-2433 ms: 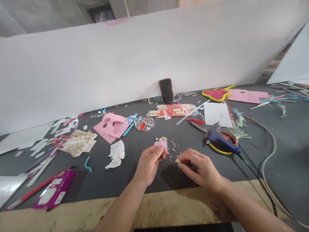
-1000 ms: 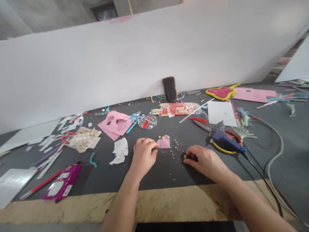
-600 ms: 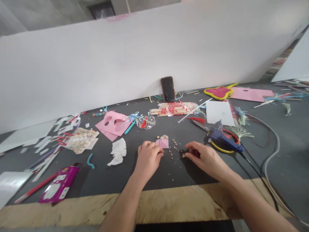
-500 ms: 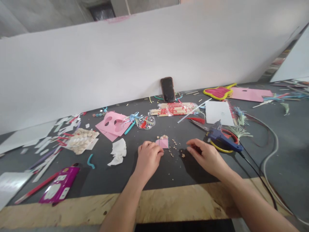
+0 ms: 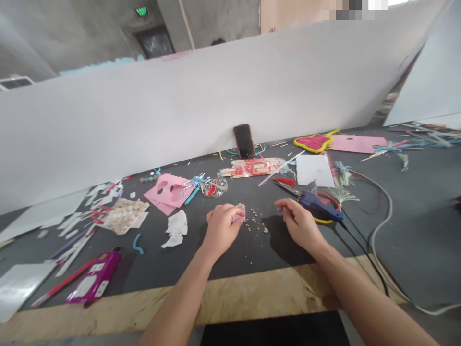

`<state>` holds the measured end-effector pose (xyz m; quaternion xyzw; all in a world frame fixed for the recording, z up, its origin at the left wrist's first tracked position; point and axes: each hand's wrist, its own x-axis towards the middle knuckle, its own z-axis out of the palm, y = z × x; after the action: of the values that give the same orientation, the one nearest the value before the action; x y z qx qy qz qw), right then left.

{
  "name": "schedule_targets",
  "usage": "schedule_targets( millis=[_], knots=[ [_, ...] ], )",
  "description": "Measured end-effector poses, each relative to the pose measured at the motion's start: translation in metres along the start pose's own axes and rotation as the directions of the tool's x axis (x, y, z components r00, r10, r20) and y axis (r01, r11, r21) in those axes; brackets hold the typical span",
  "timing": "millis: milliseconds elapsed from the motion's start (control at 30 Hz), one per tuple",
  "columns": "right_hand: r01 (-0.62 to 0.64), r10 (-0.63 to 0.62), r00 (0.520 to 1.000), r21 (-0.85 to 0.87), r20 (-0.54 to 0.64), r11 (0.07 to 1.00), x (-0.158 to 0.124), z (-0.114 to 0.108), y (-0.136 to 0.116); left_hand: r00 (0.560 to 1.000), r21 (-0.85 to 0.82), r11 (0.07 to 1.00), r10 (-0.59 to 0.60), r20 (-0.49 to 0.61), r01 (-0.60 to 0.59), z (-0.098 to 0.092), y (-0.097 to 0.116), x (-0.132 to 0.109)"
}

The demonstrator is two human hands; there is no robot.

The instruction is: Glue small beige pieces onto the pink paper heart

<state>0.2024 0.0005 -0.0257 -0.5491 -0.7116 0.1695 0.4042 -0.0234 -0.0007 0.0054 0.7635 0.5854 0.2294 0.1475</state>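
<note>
My left hand point(image 5: 220, 227) is curled and pinches a small pink paper piece point(image 5: 239, 216) with tiny beige bits along its top, on the dark mat. Loose beige bits point(image 5: 256, 225) lie scattered just right of it. My right hand point(image 5: 298, 220) hovers right of the bits with fingers loosely bent and nothing visible in it. It is close to a blue glue gun point(image 5: 317, 205) lying on a yellow-and-red ring.
A black phone point(image 5: 244, 140) leans on the white board behind. A packet of sticks point(image 5: 254, 166), pink cut-out card point(image 5: 169, 188), crumpled white tissue point(image 5: 175, 228), white card point(image 5: 314, 169), purple packet point(image 5: 94, 281) and a grey cable point(image 5: 382, 220) lie around. The wooden table edge point(image 5: 248, 300) is near me.
My right hand has let go of the beige bits and lifted away towards the glue gun. My left hand stays on the pink piece. The camera has tilted up.
</note>
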Motion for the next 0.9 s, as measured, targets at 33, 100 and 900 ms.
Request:
schedule_targets(
  millis=[33,100,900],
  knots=[
    [0.0,0.001,1.0,0.007,-0.009,1.0,0.0,0.0,0.0,1.0,0.043,0.999,0.013,0.014,-0.014,0.001,0.002,0.006],
    [-0.001,0.001,1.0,0.021,-0.021,1.0,0.0,-0.001,-0.001,0.998,0.153,0.987,0.05,0.046,-0.056,0.006,0.005,0.019],
    [0.049,-0.045,0.998,0.112,-0.038,0.992,0.0,-0.007,-0.001,0.997,0.192,0.978,0.069,0.043,-0.076,0.005,0.012,0.051]
  ],
)
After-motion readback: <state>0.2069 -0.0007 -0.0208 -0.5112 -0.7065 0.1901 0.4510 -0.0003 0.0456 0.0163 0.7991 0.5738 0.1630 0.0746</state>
